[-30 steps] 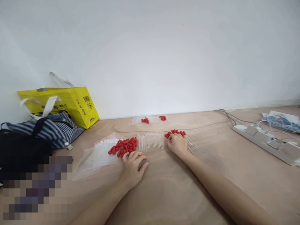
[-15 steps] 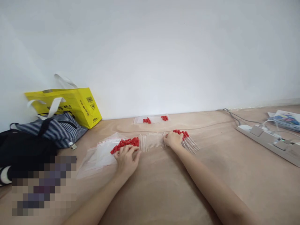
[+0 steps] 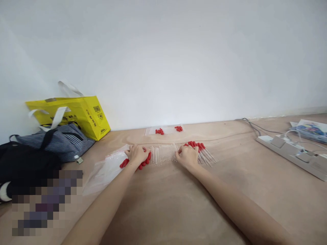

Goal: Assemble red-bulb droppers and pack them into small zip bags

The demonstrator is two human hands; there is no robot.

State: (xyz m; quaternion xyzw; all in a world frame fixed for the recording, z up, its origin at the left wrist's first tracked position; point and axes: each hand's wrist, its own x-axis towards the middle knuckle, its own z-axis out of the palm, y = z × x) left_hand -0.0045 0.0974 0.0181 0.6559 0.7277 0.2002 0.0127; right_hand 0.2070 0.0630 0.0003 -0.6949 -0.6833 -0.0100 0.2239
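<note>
A: How does each grip stand?
B: The left hand [image 3: 136,153] is bent over the loose red pieces [image 3: 147,160], fingers partly curled; whether it has closed on one cannot be told. The right hand [image 3: 187,156] has its fingers folded in at the right end of the row of clear sticks [image 3: 163,153]; its fingertips are too small and hidden to show a hold.
A: Which way do the sticks point?
B: Those in the row lie flat, side by side, long axes running from the person toward the wall [image 3: 178,68]. Just right of the right hand, the red-capped sticks [image 3: 208,158] fan out, caps at the far end, bare shafts slanting nearer and rightward.
A: And farther out?
B: Clear plastic bags [image 3: 109,170] lie on the bench [image 3: 166,204] left of the row. Beyond it, near the wall, is another clear bag [image 3: 168,130] with small red groups [image 3: 159,131].
</note>
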